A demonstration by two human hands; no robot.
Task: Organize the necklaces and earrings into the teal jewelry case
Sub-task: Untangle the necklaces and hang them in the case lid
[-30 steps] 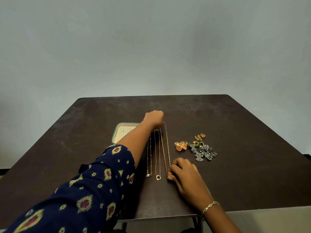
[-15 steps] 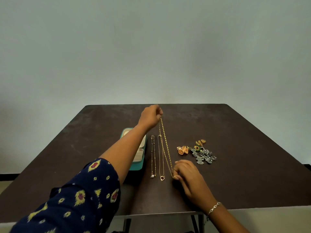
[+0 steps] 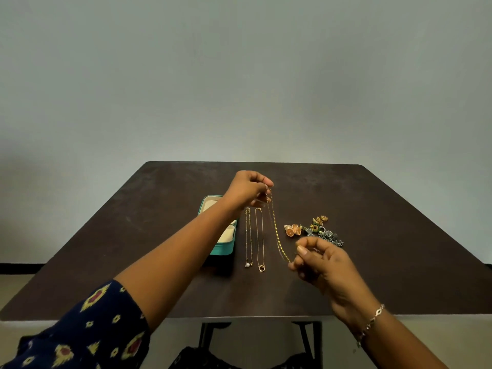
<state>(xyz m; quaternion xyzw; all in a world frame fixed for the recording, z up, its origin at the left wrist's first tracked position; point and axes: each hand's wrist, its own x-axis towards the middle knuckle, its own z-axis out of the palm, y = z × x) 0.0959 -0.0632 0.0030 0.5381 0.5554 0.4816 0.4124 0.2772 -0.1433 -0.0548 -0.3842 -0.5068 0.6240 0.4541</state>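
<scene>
A gold chain necklace (image 3: 277, 230) hangs stretched above the table between both hands. My left hand (image 3: 249, 191) pinches its far end, and my right hand (image 3: 318, 262) pinches its near end. Two thinner necklaces lie straight on the table: one with a pearl pendant (image 3: 248, 241) and one with a ring pendant (image 3: 260, 241). The teal jewelry case (image 3: 225, 249) stands open to their left, partly hidden by my left forearm. A pile of earrings (image 3: 314, 230), orange, green-gold and dark silver, lies to the right, just beyond my right hand.
The dark brown table (image 3: 386, 235) ends in a near edge just below my right wrist. A plain grey wall rises behind it. Table legs and a dark object show under the near edge.
Both hands have lifted the gold chain off the table. My right hand rose and shifted right with the near end, and my left hand holds the far end higher.
</scene>
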